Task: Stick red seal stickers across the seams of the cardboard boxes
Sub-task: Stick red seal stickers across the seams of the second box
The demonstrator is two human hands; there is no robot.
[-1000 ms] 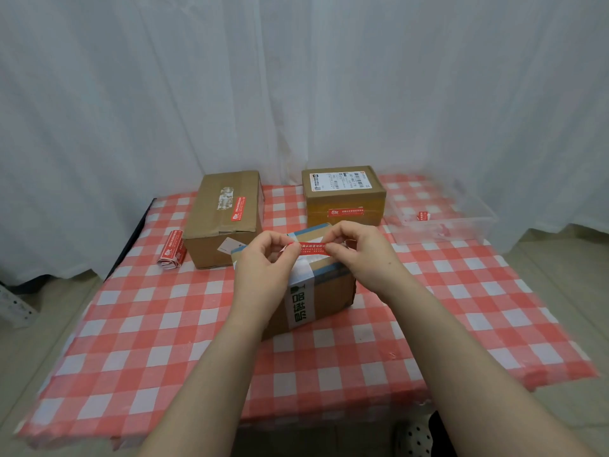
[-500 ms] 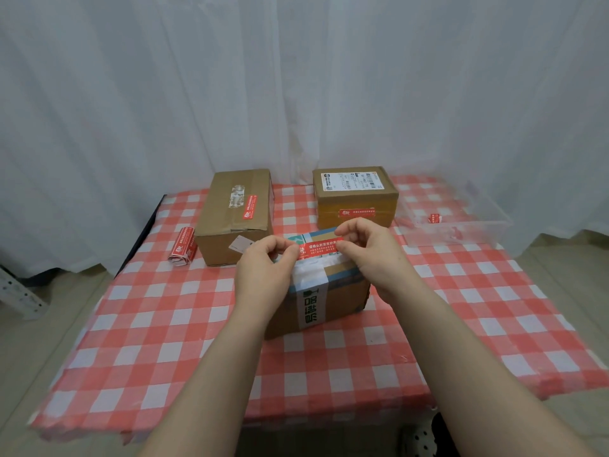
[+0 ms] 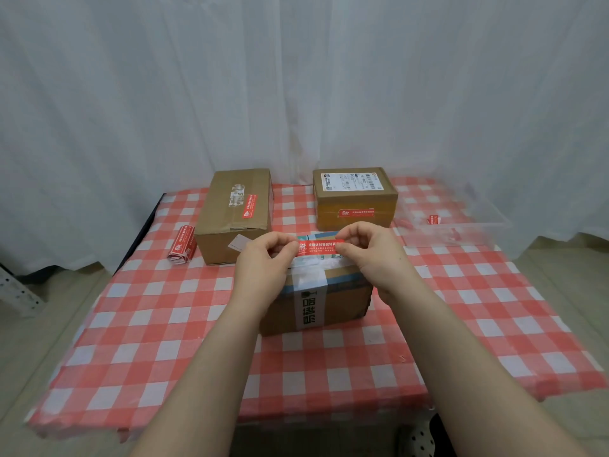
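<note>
Sticker (image 3: 319, 247) pinched taut, left grip (image 3: 263, 258), right grip (image 3: 372, 252) | seemingly touching near box (image 3: 316, 291) | two sealed boxes behind

front cloth (image 3: 197, 351) open | back blocked: left box (image 3: 235, 216), right box (image 3: 354, 196) | bin (image 3: 461, 222) right

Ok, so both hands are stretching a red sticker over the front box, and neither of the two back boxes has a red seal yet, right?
Not quite. In the head view both back boxes already carry a red seal: the back left box on its top, the back right box on its front face. The rest holds: the left hand and right hand stretch a red sticker over the front box.
</note>
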